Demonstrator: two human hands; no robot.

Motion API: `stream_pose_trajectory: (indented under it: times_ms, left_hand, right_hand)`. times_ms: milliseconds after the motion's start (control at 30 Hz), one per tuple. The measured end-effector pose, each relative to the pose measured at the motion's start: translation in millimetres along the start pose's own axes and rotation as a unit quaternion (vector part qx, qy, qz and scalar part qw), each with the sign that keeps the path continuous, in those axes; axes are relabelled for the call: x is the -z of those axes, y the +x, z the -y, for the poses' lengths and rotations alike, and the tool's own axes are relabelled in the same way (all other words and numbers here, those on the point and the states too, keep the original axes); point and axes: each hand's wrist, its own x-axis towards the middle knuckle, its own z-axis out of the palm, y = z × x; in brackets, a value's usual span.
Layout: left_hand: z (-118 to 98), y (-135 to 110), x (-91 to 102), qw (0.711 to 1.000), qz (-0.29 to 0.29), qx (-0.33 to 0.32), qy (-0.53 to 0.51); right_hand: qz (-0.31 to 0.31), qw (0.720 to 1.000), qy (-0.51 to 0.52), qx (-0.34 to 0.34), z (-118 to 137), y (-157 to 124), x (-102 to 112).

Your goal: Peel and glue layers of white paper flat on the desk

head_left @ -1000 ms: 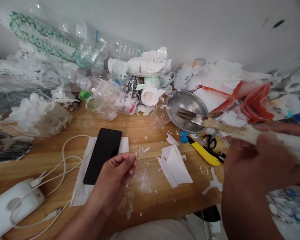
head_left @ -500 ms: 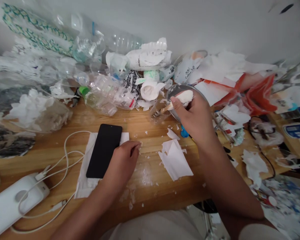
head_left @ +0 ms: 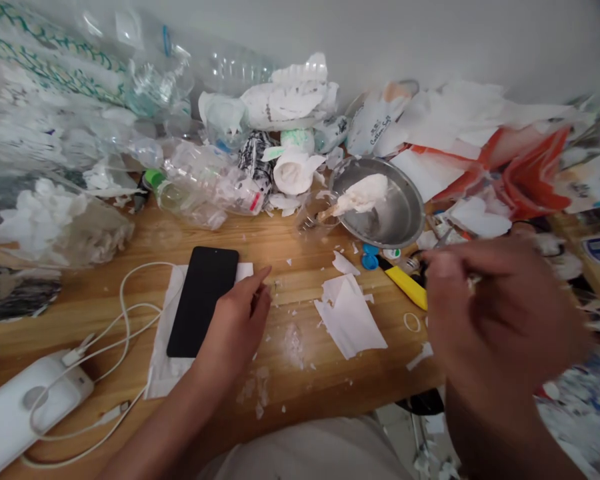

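Note:
My left hand [head_left: 240, 317] rests on the wooden table [head_left: 285, 307] beside a black phone [head_left: 203, 300], index finger stretched out and the others loosely bent, holding nothing. Raised over the right side, my right hand [head_left: 505, 313] is smeared by motion; its fingers look curled, and whether anything is in them is unclear. A wooden-handled, brush-like tool with a white, coated head [head_left: 367, 192] lies across a metal bowl [head_left: 405, 210], its handle end by a clear plastic cup [head_left: 313, 217]. Torn white paper [head_left: 353, 317] lies between my hands, near a yellow-handled tool [head_left: 409, 287].
Plastic bottles [head_left: 205, 170] and crumpled paper [head_left: 70, 217] crowd the back and left. A white power strip [head_left: 35, 407] with cables stands front left. Blue caps [head_left: 370, 259], a rubber band [head_left: 412, 323] and an orange bag [head_left: 535, 173] are to the right.
My right hand has let go of the white-headed tool, leaving it on the bowl, and has moved right and nearer to me. My left index finger has straightened.

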Motion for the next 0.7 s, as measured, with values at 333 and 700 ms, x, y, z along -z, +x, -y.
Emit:
stream_pose_trajectory:
  times_ms: [333,700]
  left_hand:
    - [-16.9,-31.7,-46.7,0.984,0.122,-0.132,0.003]
    - [-24.3,-11.8,-69.7,0.979,0.17,-0.109,0.04]
  right_hand:
    - [0.21,0.974,-0.082,-0.006,-46.6,-62.8,-41.3]
    - [0.236,0.965,-0.072,-0.088,-49.6,-60.6,-54.6]
